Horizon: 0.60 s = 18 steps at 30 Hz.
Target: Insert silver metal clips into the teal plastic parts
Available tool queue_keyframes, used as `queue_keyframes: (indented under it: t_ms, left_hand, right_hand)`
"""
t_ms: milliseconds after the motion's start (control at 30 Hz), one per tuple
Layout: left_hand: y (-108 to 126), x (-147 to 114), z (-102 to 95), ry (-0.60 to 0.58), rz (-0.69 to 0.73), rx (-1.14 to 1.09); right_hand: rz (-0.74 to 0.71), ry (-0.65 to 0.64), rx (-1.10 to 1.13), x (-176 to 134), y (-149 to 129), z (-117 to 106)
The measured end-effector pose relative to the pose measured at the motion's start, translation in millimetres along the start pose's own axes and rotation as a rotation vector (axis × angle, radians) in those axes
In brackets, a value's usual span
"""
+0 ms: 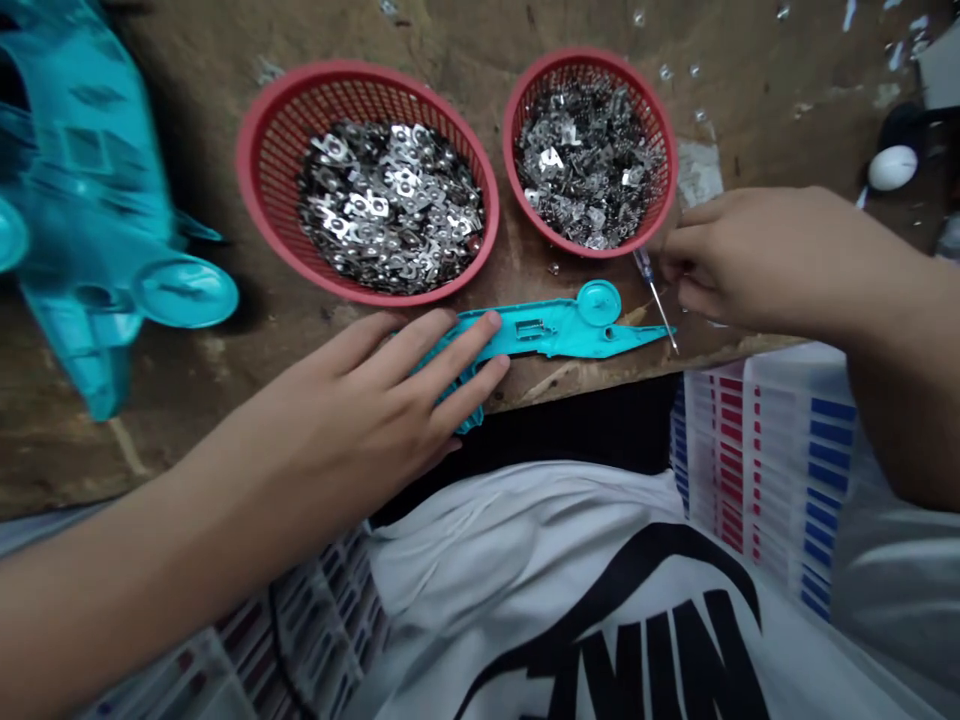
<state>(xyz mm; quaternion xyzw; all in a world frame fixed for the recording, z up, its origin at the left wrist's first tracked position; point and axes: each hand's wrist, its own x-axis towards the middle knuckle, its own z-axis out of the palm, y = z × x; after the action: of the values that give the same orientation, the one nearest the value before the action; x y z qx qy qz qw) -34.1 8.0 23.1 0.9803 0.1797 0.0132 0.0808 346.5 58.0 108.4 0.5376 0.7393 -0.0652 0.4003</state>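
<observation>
My left hand [405, 385] lies with its fingers stretched over a long turquoise plastic part [562, 328] near the table's front edge. The part has a round disc, a rectangular slot and a pointed right end. My right hand [739, 255] is closed, its fingers curled together to the right of the smaller basket. What they hold, if anything, is hidden. Close beside these fingertips is a thin screwdriver [649, 275] with a clear bluish handle. Its metal shaft crosses the part's pointed end.
Two red baskets hold small metal pieces: a larger basket [251, 150] and a smaller basket [514, 110]. Bigger turquoise plastic pieces [90, 190] lie at the left. A white rounded object [892, 168] is at the right. Below the table edge stands a white, red and blue crate [772, 450].
</observation>
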Motion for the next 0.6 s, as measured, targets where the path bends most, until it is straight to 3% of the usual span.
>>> queue_keyframes:
  t_ms: [67,167,333,500,600]
  left_hand:
    - [-3,-2,7.5,0.030,-0.013,-0.038]
    - [-7,-6,16.8,-0.021,0.019,-0.072]
    - [-6,-12,22.6,0.011,-0.026,-0.096]
    - [-9,-9,13.1,-0.048,-0.020,-0.147]
    - [-13,-6,9.8,-0.083,0.006,-0.136]
  right_hand:
    - [-0.013,0.019,0.016,0,3,2]
    - [0.031,0.009,0.023,-2,7,-2]
    - [0.149,0.045,0.121,5,-4,0]
    - [-0.085,0.227,0.484,29,-4,34]
    - [-0.152,0.215,0.545,27,12,39]
